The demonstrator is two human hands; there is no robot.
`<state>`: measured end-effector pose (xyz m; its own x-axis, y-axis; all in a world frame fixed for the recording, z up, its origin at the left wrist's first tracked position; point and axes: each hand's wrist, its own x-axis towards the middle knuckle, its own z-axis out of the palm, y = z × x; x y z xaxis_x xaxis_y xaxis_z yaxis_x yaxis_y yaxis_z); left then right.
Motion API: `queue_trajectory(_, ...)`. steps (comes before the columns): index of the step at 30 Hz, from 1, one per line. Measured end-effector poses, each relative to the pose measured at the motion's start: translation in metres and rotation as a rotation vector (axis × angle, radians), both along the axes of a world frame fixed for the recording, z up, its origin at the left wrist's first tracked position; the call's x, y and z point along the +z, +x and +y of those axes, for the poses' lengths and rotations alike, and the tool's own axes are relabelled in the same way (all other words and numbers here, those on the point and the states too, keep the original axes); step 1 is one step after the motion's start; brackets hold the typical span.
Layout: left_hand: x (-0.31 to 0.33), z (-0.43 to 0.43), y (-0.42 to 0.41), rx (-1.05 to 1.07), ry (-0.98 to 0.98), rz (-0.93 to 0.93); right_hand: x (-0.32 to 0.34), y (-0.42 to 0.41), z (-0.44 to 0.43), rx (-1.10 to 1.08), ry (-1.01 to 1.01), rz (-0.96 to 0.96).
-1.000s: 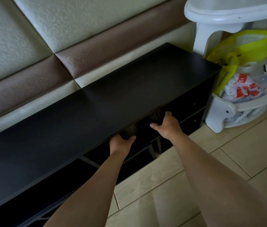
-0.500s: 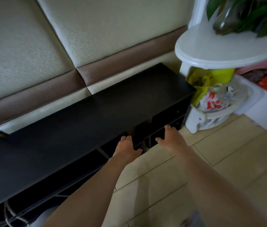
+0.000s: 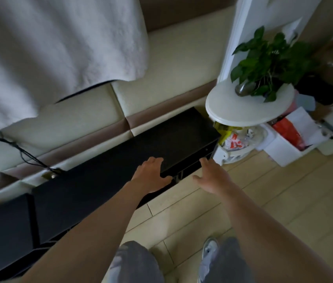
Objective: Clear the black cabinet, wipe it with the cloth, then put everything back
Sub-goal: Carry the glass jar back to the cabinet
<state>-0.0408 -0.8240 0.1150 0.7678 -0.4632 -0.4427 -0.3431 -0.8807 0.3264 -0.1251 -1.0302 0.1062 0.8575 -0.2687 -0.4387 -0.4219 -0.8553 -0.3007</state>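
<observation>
Black low wooden cabinet (image 3: 182, 135) along padded wall (image 3: 171, 68). Left hand (image 3: 151, 174) spread over front edge near right end, right hand (image 3: 212, 176) open just off it; nothing held. Top judged cleared; cloth needed next.

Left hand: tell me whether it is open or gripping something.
Open. The left hand lies with fingers spread and straight over the front edge of the black cabinet, holding nothing; whether it touches cannot be told.
</observation>
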Motion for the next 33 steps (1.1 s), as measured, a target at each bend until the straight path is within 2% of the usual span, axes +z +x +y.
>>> queue_trajectory(6, 0.097, 0.060, -0.020, -0.036, -0.012, -0.014, 0.101, -0.022, 0.061, -0.007, -0.017, -0.027)
queue_trajectory(13, 0.153, 0.115, -0.034, -0.035, -0.027, -0.103, 0.162, -0.031, 0.109, 0.032, -0.044, -0.105)
queue_trajectory(22, 0.182, 0.164, -0.085, 0.075, -0.025, -0.158, 0.187, -0.057, 0.154, 0.149, -0.015, -0.203)
queue_trajectory(33, 0.198, 0.254, -0.131, 0.192, -0.041, -0.228, 0.202, -0.072, 0.242, 0.314, -0.049, -0.199)
